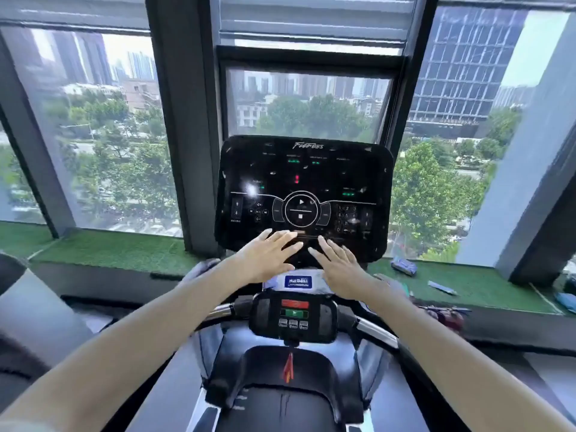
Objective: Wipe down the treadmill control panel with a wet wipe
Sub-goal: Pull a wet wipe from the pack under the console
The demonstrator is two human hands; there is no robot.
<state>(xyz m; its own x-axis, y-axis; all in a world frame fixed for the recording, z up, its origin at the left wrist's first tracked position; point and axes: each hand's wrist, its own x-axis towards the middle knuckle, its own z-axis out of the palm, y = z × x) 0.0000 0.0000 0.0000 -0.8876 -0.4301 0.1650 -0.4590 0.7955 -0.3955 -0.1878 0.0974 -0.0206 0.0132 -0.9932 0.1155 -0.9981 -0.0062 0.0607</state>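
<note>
The treadmill control panel (304, 188) is a glossy black screen with lit symbols, straight ahead in front of the window. My left hand (268, 255) and my right hand (338, 269) hover side by side, palms down, fingers spread, over the panel's lower edge. Neither hand holds anything. Just below and between them lies a white pack with a blue label (298, 282), resting on the console shelf. Under it sits a small black button box (294, 316) with red and green keys, and a red safety cord (289, 367) hangs from it.
Chrome handlebars (375, 332) curve out on both sides of the button box. A ledge of green artificial turf (118, 251) runs under the windows; on its right part lie a blue packet (404, 265) and a thin blue strip (442, 287).
</note>
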